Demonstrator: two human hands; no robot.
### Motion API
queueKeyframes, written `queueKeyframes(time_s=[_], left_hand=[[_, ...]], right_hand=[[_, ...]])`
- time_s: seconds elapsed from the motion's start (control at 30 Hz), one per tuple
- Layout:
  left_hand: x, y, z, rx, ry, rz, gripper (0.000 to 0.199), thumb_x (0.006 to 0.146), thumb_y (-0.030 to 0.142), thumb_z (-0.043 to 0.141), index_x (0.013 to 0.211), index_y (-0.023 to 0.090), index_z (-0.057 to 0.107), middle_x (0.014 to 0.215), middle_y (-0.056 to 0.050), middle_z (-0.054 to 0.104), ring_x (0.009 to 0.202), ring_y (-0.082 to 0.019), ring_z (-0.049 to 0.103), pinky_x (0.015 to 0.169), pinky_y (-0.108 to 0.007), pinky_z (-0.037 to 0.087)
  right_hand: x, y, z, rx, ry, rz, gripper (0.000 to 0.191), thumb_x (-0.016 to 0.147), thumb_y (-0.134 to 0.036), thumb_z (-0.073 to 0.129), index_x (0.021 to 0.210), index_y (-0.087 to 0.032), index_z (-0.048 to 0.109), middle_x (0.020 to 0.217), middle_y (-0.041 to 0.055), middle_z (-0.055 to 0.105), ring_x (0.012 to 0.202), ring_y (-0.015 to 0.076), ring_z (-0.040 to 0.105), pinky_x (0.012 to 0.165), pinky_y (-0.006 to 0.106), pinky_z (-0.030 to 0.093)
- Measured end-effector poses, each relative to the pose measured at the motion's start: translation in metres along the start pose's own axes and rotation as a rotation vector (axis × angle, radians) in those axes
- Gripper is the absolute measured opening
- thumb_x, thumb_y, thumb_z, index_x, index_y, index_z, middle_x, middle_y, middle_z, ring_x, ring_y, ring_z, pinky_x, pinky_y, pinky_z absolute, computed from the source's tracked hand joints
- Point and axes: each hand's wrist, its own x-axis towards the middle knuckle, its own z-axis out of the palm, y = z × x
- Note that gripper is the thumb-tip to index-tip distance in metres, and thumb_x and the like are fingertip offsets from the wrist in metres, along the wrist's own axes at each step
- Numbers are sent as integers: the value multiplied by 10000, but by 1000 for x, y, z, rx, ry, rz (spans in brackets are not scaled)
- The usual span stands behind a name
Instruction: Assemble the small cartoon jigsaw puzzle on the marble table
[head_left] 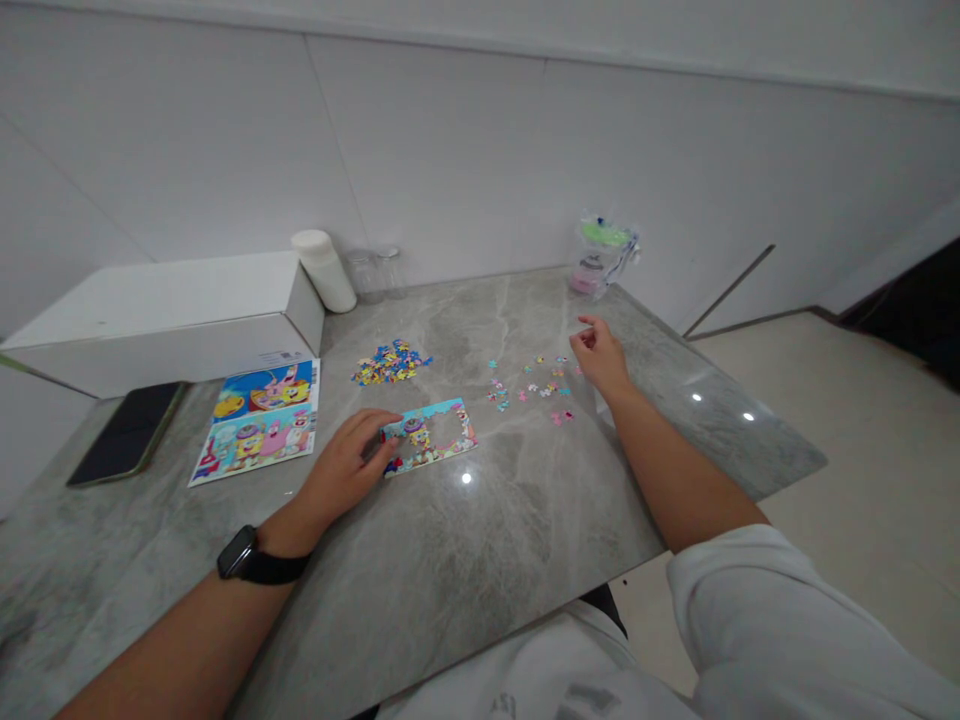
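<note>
A partly assembled jigsaw puzzle [439,458] lies on the grey table, with a cartoon picture and a gap in its right half. My left hand [352,455] rests at its left edge, fingers and thumb apart and touching it. Over the right side of the loose puzzle pieces [523,394] is my right hand [598,355], its fingers curled in. Whatever may be between those fingers is too small to make out. Farther back, a heap of blue and yellow puzzle pieces [391,364] sits behind the puzzle.
Left of the puzzle lies a cartoon picture sheet [259,425], with a dark phone [129,432] beyond it. A white box [165,300], a white bottle [326,272] and glass jars [375,275] stand near the wall. A clear plastic bag [600,258] occupies the back right corner.
</note>
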Motion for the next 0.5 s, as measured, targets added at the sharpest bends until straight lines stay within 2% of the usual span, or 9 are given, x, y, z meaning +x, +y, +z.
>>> queueKeyframes(time_s=[0.13, 0.3, 0.5], left_hand=[[0, 2, 0, -6, 5, -15, 308, 1057, 403, 538, 1279, 226, 656, 1255, -103, 695, 1187, -271, 656, 1061, -447, 535], [1, 4, 0, -10, 7, -17, 310, 1057, 403, 536, 1281, 221, 649, 1251, -106, 697, 1187, -270, 657, 1066, -452, 532], [2, 5, -1, 0, -2, -14, 310, 1056, 401, 530, 1280, 224, 651, 1248, -108, 698, 1190, -271, 657, 1070, -452, 534]], right_hand=[[1, 2, -1, -20, 0, -10, 427, 882, -347, 582, 1271, -203, 685, 953, 74, 757, 815, 231, 682, 834, 389, 528], [-5, -3, 7, -100, -113, -110, 280, 888, -283, 582, 1092, -204, 757, 975, 99, 762, 868, 242, 693, 874, 406, 534], [-13, -9, 10, -172, -249, -266, 251, 918, -260, 604, 1100, -227, 772, 1053, 105, 767, 932, 252, 694, 923, 428, 539]])
